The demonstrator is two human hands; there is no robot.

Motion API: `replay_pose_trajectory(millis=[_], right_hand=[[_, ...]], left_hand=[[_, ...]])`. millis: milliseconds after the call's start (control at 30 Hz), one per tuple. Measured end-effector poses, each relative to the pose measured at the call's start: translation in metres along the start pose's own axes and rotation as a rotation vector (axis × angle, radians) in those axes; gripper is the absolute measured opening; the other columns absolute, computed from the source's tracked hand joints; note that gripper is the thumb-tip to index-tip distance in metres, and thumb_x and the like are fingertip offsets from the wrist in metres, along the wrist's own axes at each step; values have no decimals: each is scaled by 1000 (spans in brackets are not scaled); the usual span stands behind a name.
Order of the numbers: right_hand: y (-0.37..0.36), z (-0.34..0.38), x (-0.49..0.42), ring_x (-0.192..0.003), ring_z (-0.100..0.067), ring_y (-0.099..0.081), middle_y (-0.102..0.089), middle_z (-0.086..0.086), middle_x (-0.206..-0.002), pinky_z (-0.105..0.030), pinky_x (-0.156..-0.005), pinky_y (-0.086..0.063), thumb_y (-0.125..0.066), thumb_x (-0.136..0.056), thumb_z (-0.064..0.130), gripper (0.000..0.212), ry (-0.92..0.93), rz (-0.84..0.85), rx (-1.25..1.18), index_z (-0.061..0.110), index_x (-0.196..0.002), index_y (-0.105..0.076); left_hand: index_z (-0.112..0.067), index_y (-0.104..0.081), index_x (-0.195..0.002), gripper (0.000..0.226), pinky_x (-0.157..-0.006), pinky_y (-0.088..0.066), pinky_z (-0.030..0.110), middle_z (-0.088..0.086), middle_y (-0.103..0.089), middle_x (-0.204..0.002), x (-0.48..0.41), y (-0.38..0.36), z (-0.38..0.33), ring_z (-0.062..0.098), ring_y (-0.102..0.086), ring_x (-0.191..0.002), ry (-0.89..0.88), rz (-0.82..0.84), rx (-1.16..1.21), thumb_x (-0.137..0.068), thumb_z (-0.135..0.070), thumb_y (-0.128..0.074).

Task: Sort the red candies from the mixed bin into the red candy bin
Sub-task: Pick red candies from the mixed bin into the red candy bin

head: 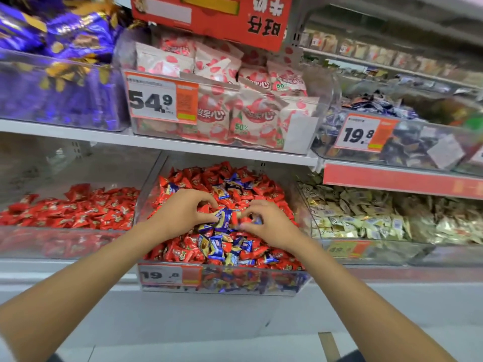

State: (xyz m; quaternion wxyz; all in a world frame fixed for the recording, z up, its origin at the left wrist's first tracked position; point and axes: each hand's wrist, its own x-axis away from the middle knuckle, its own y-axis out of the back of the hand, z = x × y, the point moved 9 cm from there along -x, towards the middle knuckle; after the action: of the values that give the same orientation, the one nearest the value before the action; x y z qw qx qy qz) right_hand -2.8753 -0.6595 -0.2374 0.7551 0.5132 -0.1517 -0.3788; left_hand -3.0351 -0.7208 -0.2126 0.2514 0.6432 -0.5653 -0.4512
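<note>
The mixed bin [274,282] is a clear tub at centre, heaped with red candies [188,253] and blue candies [216,248]. Both my hands are down in its heap. My left hand [183,209] curls its thumb and fingers round a red candy [204,209], next to a blue one. My right hand [269,227] pinches at a small red candy [250,218]; that spot is blurred. The red candy bin [65,245] stands directly to the left and holds only red candies [91,211].
A bin of pale yellow candies [366,218] sits to the right. The shelf above [209,150] overhangs the bins with pink-and-white bags [235,108], purple sweets [65,48] and dark blue sweets [402,142]. A price tag [170,275] covers the mixed bin's front.
</note>
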Motion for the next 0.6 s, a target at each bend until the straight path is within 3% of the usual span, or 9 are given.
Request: replay_pose_trajectory(millis=[67,167,267,367,467,533,600], right_hand=[[26,-16,-3,-101,-17,-53,-60,4,-102,-35,-88,-42,-66,-89,33,19,-67,-153,5,18,-99,-71],[49,-39,4,-117,-21,-52,-59,-3,-123,-38,-100,-42,-63,-89,26,30,-201,-252,94,19,-118,-63],[52,-12,9,-126,-18,-45,-53,2,-134,-43,-107,-36,-60,-90,32,41,-126,-288,100,26,-130,-54],[11,43,5,-137,-18,-30,-41,1,-146,-46,-115,-21,-57,-91,46,49,90,-89,79,35,-137,-46],[-48,66,3,-146,-19,-11,-22,-5,-156,-50,-117,-1,-53,-89,58,58,145,187,141,38,-142,-39],[-53,60,-4,-144,-20,-15,-27,-7,-153,-48,-117,-2,-51,-91,55,55,144,180,243,30,-140,-44],[-36,47,-11,-138,-23,-26,-39,-6,-144,-42,-112,-12,-52,-93,49,48,116,106,311,23,-133,-52]], left_hand=[[-27,-70,-105,34,-83,-49,30,-14,-68,-101,5,9,0,7,-61,-93,8,-34,21,-74,-41,-76],[-26,-67,-113,36,-85,-47,26,-16,-64,-101,9,21,-1,2,-58,-94,-10,-75,7,-82,-43,-68],[-26,-66,-114,28,-92,-43,28,-10,-65,-112,13,33,4,9,-56,-106,-11,-140,-70,-89,-38,-61],[-25,-65,-117,28,-98,-43,34,-7,-64,-118,17,38,5,13,-54,-113,-6,-138,-166,-90,-30,-62],[-24,-63,-119,32,-100,-42,32,-7,-62,-121,21,39,7,14,-55,-116,-3,-99,-189,-87,-30,-66],[-24,-64,-119,34,-98,-41,29,-6,-63,-121,23,39,8,14,-56,-115,-7,-96,-181,-86,-31,-68],[-26,-62,-122,38,-98,-42,30,-7,-61,-124,24,36,8,14,-55,-117,-17,-79,-203,-85,-35,-68]])
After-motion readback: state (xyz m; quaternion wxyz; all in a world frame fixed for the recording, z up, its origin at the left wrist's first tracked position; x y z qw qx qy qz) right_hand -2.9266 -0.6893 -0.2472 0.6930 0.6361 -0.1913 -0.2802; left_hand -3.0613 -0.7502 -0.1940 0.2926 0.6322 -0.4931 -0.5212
